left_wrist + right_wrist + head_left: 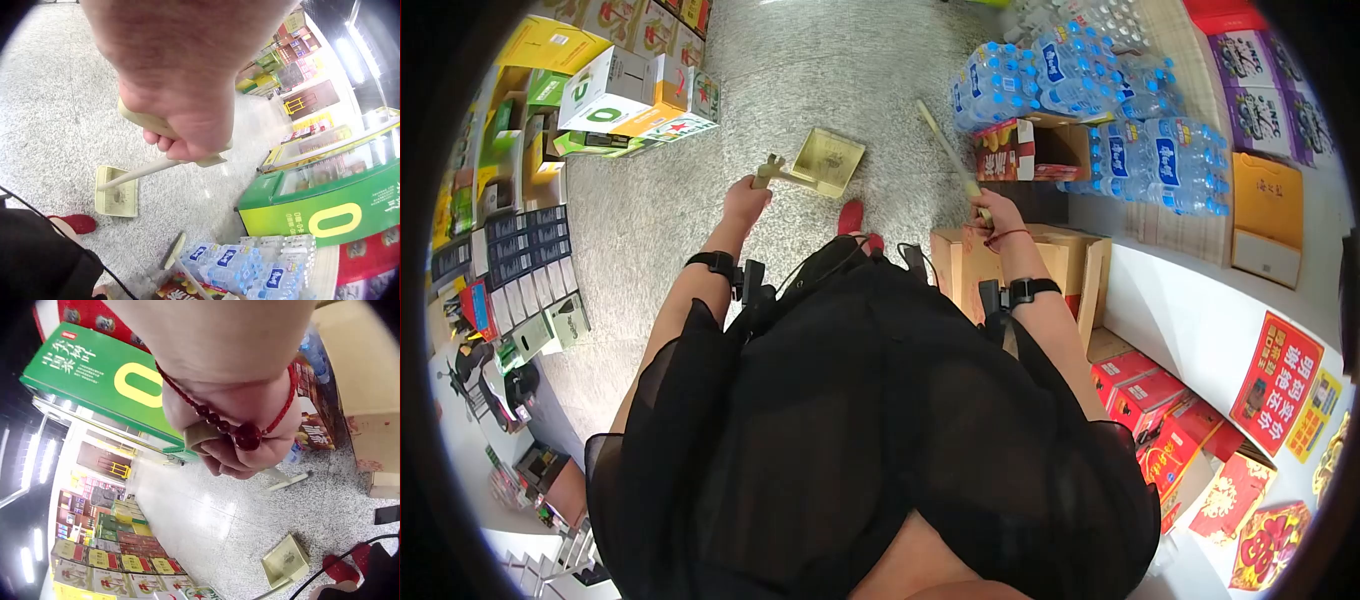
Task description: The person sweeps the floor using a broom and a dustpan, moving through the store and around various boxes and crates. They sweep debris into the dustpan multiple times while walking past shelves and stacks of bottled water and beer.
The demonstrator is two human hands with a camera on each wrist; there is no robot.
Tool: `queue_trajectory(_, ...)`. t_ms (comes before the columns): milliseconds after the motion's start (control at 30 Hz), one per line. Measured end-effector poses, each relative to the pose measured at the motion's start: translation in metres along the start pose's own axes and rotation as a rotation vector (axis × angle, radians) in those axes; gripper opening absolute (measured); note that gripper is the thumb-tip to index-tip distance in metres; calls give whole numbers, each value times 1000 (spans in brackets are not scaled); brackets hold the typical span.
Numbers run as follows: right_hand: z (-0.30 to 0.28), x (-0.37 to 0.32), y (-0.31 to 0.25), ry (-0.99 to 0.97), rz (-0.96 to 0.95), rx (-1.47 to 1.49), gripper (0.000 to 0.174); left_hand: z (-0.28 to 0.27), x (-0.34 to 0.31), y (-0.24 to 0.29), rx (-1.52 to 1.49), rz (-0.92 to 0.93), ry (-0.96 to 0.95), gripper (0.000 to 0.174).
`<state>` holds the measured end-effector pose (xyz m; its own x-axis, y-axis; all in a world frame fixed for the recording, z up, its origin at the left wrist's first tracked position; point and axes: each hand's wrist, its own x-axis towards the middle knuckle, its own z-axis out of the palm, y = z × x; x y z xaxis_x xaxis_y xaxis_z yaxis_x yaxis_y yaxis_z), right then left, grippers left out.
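My left hand [746, 203] grips the top of a long handle that runs down to a pale yellow dustpan [828, 162] on the floor. Some dark bits lie in the pan, beside its comb-like teeth, in the left wrist view. My right hand [1000, 214] holds the upper end of a broom handle [199, 436], fingers curled around it. The broom's head [175, 250] is narrow and flat with a dark lower edge, down near the bottled water and apart from the dustpan. Red shoes [852, 216] stand just behind the pan.
Packs of bottled water [1080, 70] and an open red carton [1006, 150] line the right side. A cardboard box [960, 270] stands close by my right forearm. Stacked drink cartons [615, 90] and shelves run along the left. Speckled grey floor [800, 60] lies between.
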<state>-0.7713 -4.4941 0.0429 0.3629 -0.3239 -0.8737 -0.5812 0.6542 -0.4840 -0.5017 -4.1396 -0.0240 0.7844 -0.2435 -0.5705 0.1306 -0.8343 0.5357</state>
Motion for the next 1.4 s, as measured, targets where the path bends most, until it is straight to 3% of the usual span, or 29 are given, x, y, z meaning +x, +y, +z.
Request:
queue_trajectory(100, 10, 25, -6, -12, 42, 14, 40, -2, 10, -1, 2, 3, 4, 34)
queue_trajectory(167, 27, 20, -15, -5, 85, 6, 28, -6, 10, 10, 41, 6, 9, 34)
queue_trajectory(300, 43, 31, -30, -168, 121, -251, 35, -7, 33, 14, 66, -2, -23, 34)
queue_trajectory(333, 54, 24, -37, -133, 94, -244, 21, -10, 40, 16, 61, 0, -36, 33)
queue_trajectory(367, 56, 26, -44, -130, 93, -252, 21, -13, 45, 19, 53, -1, -36, 33)
queue_trajectory(567, 40, 53, -105, -356, 190, -100, 43, -28, 79, 45, -17, -25, -46, 31)
queue_trajectory(767, 40, 63, -163, -226, 155, -143, 53, -47, 108, 64, 25, 53, -10, 30)
queue_trajectory(833, 45, 78, -175, -124, 87, -82, 45, -47, 120, 66, 0, 53, 2, 29)
queue_trajectory(867, 47, 87, -180, -108, 86, -75, 32, -48, 126, 67, -25, 52, 13, 29)
queue_trajectory(1000, 73, 110, -193, -34, 25, -221, 26, -52, 149, 79, -17, 63, -16, 30)
queue_trajectory(1133, 97, 125, -198, 32, 102, -52, 22, -59, 156, 98, 64, 20, -44, 32)
queue_trajectory(1267, 118, 129, -203, -46, 160, -199, 21, -56, 163, 104, 60, 46, -44, 30)
queue_trajectory(1400, 126, 120, -217, -116, 162, -291, 36, -54, 172, 108, 28, 39, -69, 30)
